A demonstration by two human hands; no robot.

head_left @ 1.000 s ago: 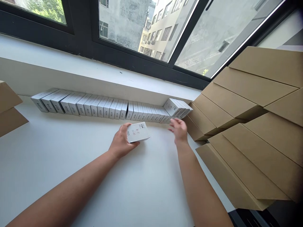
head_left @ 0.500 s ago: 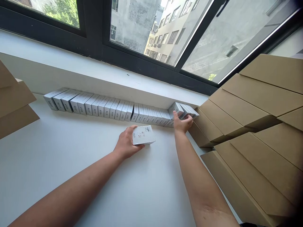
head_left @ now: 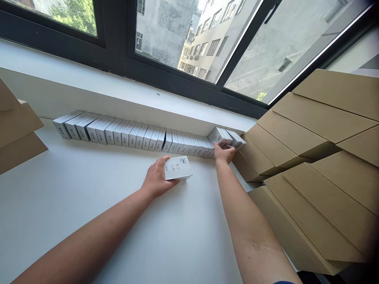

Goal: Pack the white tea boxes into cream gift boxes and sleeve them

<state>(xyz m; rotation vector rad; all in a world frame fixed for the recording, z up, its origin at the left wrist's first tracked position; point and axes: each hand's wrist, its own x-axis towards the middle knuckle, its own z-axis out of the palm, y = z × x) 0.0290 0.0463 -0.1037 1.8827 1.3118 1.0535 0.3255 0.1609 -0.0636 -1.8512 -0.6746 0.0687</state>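
Left hand (head_left: 156, 176) has a small white box (head_left: 179, 168) gripped by its left end, thumb along the near edge, fingers at the far edge, hand part open to the box's size. Printed face of that box points up, dark characters readable as print only. It sits over the middle of the white desk (head_left: 166, 232), just in front of the row; a thin edge shows under it, can't tell if that's a second box. Right hand (head_left: 224, 154) is at the right end of the row, fingers curled, thumb on the left and fingers on the right of the near end of the end boxes (head_left: 218, 135); how many it has hold of is unclear, fingertips partly hidden. Those boxes lean, with a gap to another tilted white box (head_left: 236, 139) on their right. Long row of white boxes (head_left: 126, 132) runs on edge along the low wall under the sill (head_left: 118, 85), small gap near its middle, printed ends facing the person. Brown cartons (head_left: 299, 134) stack up at the right, close by the row's end; more brown cardboard (head_left: 17, 130) at the far left. Dark window frame (head_left: 114, 55) behind, buildings (head_left: 166, 33) outside.
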